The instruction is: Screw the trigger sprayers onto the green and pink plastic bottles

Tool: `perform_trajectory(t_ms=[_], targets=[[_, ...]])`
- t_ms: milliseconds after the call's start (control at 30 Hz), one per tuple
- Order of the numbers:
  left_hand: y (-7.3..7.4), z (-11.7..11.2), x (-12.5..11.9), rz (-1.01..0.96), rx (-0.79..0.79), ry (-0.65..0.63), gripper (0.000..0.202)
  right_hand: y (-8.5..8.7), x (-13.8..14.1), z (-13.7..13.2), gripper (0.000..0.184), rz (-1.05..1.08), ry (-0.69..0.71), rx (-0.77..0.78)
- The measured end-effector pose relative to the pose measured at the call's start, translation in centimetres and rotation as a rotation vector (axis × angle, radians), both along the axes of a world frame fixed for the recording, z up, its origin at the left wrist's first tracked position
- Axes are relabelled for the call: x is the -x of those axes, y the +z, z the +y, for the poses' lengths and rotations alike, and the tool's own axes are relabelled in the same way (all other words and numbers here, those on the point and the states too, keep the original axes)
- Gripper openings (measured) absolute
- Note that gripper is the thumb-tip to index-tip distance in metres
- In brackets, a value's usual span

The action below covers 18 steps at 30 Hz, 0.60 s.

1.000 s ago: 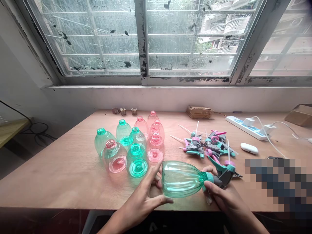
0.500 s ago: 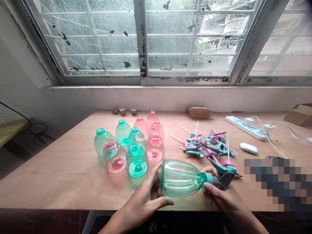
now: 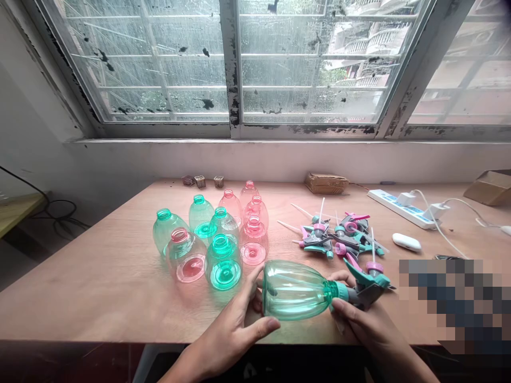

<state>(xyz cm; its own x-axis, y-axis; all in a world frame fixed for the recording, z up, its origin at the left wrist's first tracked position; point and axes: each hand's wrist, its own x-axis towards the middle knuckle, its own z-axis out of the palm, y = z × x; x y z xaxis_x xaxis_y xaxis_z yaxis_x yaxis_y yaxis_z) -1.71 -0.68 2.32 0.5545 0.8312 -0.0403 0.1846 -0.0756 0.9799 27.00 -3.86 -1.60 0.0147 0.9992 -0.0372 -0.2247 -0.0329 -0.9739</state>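
A clear green spray bottle (image 3: 295, 291) lies sideways between my hands over the table's front edge. Its teal and grey trigger head (image 3: 369, 287) sits on the neck and points right. My left hand (image 3: 235, 314) cups the base, thumb in front and fingers partly hidden behind. My right hand (image 3: 359, 319) grips the teal collar (image 3: 342, 291) at the neck with thumb and fingers. Beyond the bottle lies a heap of loose trigger heads (image 3: 343, 239) in pink, teal and grey, with white dip tubes. One pink-collared head (image 3: 374, 267) stands just behind the held one.
Several open-necked bottles stand in a group at left centre, such as a green bottle (image 3: 223, 266) and a pink bottle (image 3: 186, 258). A power strip (image 3: 403, 209), a white case (image 3: 406, 242) and a brown package (image 3: 326, 183) lie to the right and back.
The bottle has turned slightly about its long axis, with its trigger head shifting a little. My left thumb has moved slightly up and left along the base.
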Motion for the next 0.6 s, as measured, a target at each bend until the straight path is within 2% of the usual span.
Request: perform_trajectory(t_ms=[200, 367, 600], targets=[[-0.8, -0.1, -0.1, 0.018, -0.022, 0.009, 0.091, 0.0, -0.1, 0.1, 0.04, -0.001, -0.01, -0.018], [-0.9, 0.3, 0.0, 0.024, -0.003, 0.024, 0.117, 0.0, 0.1, -0.2, 0.043, 0.022, -0.005, 0.013], [-1.3, 0.4, 0.1, -0.085, 0.027, 0.073, 0.094, -0.1, 0.1, -0.2, 0.041, -0.01, 0.023, 0.01]])
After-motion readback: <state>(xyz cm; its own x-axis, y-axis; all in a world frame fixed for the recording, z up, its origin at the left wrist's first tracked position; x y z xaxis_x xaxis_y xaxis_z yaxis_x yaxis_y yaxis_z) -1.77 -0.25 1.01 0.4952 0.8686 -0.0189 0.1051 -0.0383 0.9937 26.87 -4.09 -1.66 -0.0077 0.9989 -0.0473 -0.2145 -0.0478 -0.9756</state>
